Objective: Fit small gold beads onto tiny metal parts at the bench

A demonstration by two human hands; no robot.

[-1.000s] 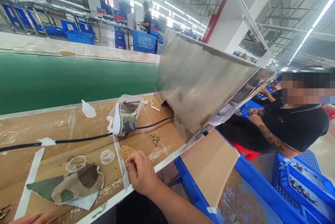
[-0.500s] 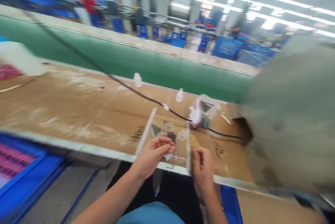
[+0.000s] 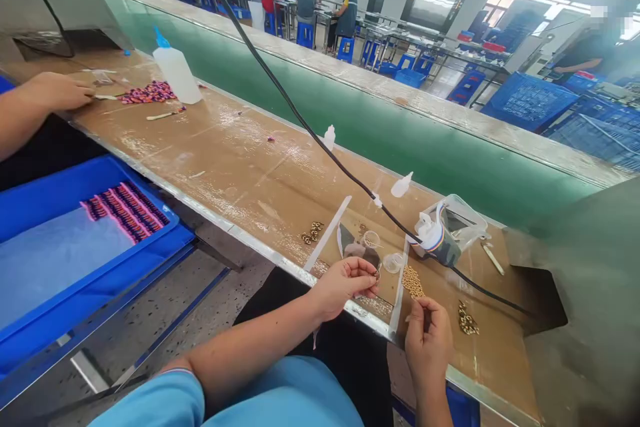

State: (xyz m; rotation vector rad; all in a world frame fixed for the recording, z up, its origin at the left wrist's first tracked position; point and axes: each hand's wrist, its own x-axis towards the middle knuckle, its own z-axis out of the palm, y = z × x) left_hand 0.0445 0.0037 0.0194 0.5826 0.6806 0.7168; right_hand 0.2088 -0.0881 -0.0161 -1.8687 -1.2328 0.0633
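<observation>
My left hand (image 3: 345, 288) is closed in a pinch at the bench's front edge. Something small and dark shows at its fingertips, too small to name. To its right, my right hand (image 3: 429, 334) is also pinched, and whatever it may hold is hidden. Just beyond the right fingertips lies a pile of small tan beads (image 3: 413, 280). Two coils of clear thread (image 3: 393, 262) and a dark flat piece (image 3: 370, 255) lie behind my left hand. Small gold-and-dark pieces form one heap (image 3: 313, 232) on the left and another heap (image 3: 468, 319) on the right.
A black cable (image 3: 300, 117) crosses above the bench. Behind stand small white bottles (image 3: 401, 185) and a clear plastic box (image 3: 465, 217). Further left are a large white bottle (image 3: 177, 74), another person's hand (image 3: 63, 90) and a blue tray (image 3: 165, 197) with pink-and-dark strips.
The view has swung left and sharpened, bringing the neighbour's hand and the large bottle into sight. Both my hands keep their pinched poses near the same spots on the bench.
</observation>
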